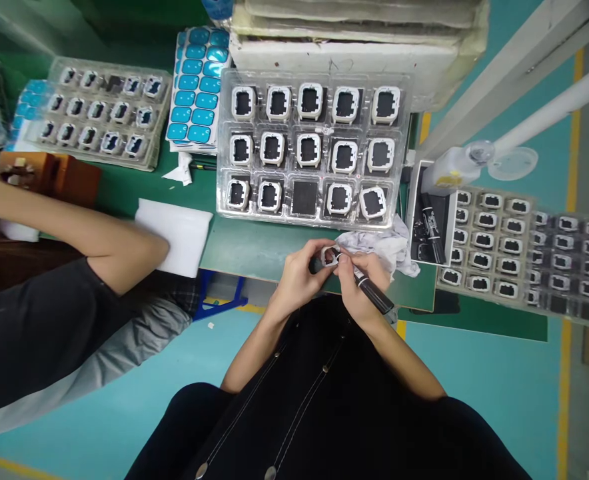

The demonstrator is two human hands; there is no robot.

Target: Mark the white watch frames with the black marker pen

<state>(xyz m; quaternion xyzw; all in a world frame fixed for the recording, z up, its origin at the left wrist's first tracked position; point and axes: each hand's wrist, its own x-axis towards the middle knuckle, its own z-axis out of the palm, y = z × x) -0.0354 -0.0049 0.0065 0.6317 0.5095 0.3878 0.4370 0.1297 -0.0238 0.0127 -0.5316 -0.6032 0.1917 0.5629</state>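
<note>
Within left grip [299, 275], white frame [325, 257]

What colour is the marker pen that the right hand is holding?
The marker pen is mostly black, best seen in the head view.

White foam pad [192, 230], plastic bottle [452, 165].

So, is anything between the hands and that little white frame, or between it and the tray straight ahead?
No visible obstacle: the left hand holds the white frame directly; the right hand holds a marker to it. Toward the tray, nothing visible blocks either; the crumpled cloth lies to the right.
</note>
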